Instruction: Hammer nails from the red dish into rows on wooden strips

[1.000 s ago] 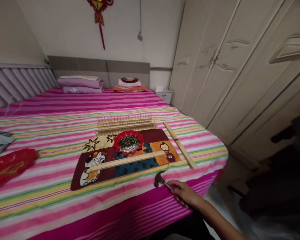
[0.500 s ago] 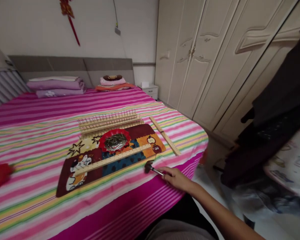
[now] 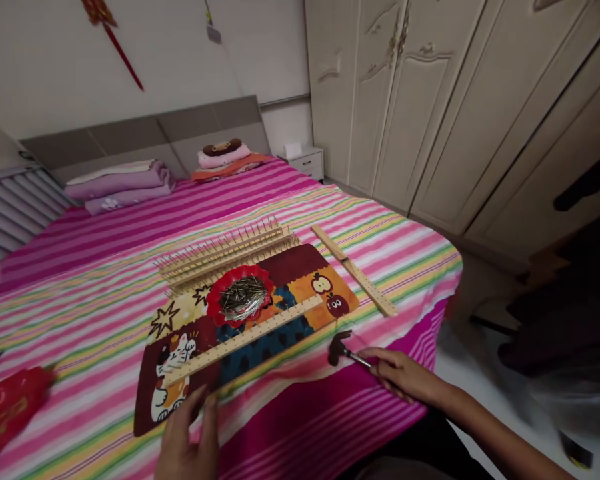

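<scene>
My right hand (image 3: 400, 375) is wrapped round the handle of a small claw hammer (image 3: 338, 348), its dark head over the striped cloth at the bed's front edge. My left hand (image 3: 190, 430) shows at the bottom, fingers apart and nothing between them, just in front of a patterned mat (image 3: 147, 383). Across the mat lies a pale wooden strip (image 3: 250, 337) with rows of dots, and a few nails stand at its left end. Behind the strip, a red scalloped dish (image 3: 214, 308) holds many loose nails (image 3: 243, 297).
Nail-studded wooden strips (image 3: 225, 253) lie behind the mat. More strips (image 3: 355, 270) lie to its right. A red object (image 3: 13, 407) rests at left. Folded bedding (image 3: 123, 183) sits by the headboard (image 3: 210, 123); a wardrobe (image 3: 440, 113) stands at right.
My left hand has come into view at the bottom, by the mat's front edge. My right hand still grips the hammer. The camera view has shifted.
</scene>
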`<state>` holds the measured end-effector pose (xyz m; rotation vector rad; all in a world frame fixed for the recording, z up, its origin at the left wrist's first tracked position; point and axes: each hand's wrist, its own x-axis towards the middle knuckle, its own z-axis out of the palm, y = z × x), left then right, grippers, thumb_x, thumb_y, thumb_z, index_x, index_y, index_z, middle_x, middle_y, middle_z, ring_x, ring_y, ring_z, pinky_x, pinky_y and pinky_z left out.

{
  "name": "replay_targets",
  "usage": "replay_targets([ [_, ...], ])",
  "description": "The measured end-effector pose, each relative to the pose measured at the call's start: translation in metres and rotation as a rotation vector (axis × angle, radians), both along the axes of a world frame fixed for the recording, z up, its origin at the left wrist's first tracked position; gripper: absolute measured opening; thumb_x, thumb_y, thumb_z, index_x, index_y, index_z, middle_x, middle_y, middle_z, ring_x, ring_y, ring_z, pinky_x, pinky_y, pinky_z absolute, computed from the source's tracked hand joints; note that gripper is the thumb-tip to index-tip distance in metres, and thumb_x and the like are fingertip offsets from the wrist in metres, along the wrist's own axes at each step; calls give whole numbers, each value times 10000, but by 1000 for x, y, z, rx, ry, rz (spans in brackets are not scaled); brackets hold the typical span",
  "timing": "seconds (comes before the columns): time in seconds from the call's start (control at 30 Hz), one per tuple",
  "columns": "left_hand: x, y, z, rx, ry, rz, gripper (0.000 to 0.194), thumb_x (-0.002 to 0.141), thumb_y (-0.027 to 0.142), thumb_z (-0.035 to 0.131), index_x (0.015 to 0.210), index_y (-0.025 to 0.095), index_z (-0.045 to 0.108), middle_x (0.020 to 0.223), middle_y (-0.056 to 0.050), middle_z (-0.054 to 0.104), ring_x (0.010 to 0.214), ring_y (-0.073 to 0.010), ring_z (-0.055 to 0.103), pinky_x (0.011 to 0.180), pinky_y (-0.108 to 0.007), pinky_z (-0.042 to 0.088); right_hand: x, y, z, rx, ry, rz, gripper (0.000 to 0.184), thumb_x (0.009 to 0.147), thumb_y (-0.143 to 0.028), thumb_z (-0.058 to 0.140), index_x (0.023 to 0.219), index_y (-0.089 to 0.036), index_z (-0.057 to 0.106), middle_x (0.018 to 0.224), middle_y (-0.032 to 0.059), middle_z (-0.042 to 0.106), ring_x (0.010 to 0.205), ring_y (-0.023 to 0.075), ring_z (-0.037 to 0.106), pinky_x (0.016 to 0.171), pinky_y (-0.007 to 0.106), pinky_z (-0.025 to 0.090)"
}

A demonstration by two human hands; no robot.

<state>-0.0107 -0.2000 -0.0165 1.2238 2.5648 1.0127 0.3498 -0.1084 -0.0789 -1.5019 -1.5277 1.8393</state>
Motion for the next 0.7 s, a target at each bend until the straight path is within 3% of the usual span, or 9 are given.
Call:
replay_targets([
  [0.07, 12, 45, 16, 102, 71, -130, 338, 746, 467, 506, 958, 236, 630, 989, -48, 658, 892, -216, 604, 705, -305, 470, 0, 1, -1, -44, 7, -34, 474, 785, -298, 434, 1247, -202, 477, 496, -99, 444, 339, 42, 361, 322, 129, 276],
  [0.17, 19, 106, 34, 81, 139, -235, 309, 761, 404, 485, 940, 205, 641, 934, -56, 670, 864, -203, 603, 777, -311, 452, -1, 2, -1, -95, 18, -60, 504, 766, -306, 441, 1260, -207, 462, 529, -87, 470, 349, 43, 386, 317, 129, 271],
  [0.33, 16, 182, 39, -120, 184, -307, 243, 778, 281, 470, 917, 196, 650, 943, -57, 682, 862, -190, 604, 777, -285, 428, -2, 5, -3, -145, 23, -63, 502, 740, -374, 472, 1218, -223, 504, 514, -83, 463, 342, 45, 375, 320, 135, 265],
  [0.43, 14, 204, 34, -284, 198, -347, 219, 758, 226, 481, 890, 211, 656, 898, -40, 692, 816, -178, 606, 730, -268, 413, 1, 6, -8, -178, 36, -53, 497, 743, -406, 494, 1212, -242, 514, 495, -91, 451, 333, 48, 352, 323, 144, 258],
  [0.57, 12, 211, 28, -513, 160, -363, 185, 713, 224, 536, 850, 207, 659, 775, -30, 688, 723, -168, 601, 642, -252, 387, 7, 9, -14, -177, 86, -20, 489, 764, -443, 503, 1208, -243, 534, 443, -102, 388, 336, 62, 324, 342, 162, 256],
  [0.63, 11, 210, 26, -599, 127, -359, 161, 688, 238, 570, 820, 207, 657, 724, -21, 678, 686, -163, 596, 604, -244, 374, 9, 11, -15, -132, 90, -8, 453, 760, -448, 520, 1162, -251, 583, 477, -73, 463, 379, 80, 390, 384, 182, 316],
  [0.7, 11, 210, 23, -638, 109, -360, 157, 678, 243, 583, 813, 209, 657, 695, -12, 671, 652, -155, 589, 582, -238, 366, 10, 14, -14, -50, 83, -1, 396, 743, -437, 553, 1090, -267, 641, 643, -9, 622, 495, 121, 508, 468, 220, 404],
])
